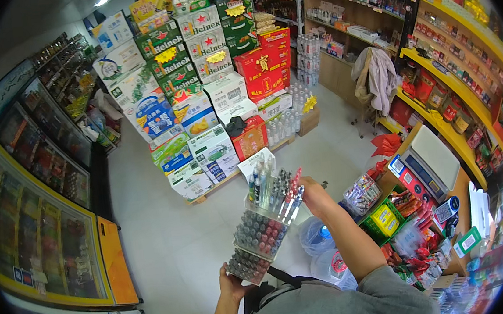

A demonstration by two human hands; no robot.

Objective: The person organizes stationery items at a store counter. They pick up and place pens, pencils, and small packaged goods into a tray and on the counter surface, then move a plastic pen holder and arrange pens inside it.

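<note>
A tiered clear pen display rack (259, 229), packed with capped pens, is held in front of my body. Black, red and blue pens (282, 190) stand upright in its far tier, and dense rows fill the two nearer tiers. My left hand (233, 284) grips the near lower corner of the rack. At the far right side of the rack is my right hand (315, 195), its fingers partly hidden behind the pens; it appears to hold that side. A white card (256, 162) rises at the far end of the rack.
Stacked beer and milk cartons (213, 147) stand ahead on a pallet. Glass-door fridges (41, 216) line the left. At right, a counter holds a scale (433, 161), a green basket (383, 223) and packaged snacks. Large water bottles (317, 237) sit on the floor beside it.
</note>
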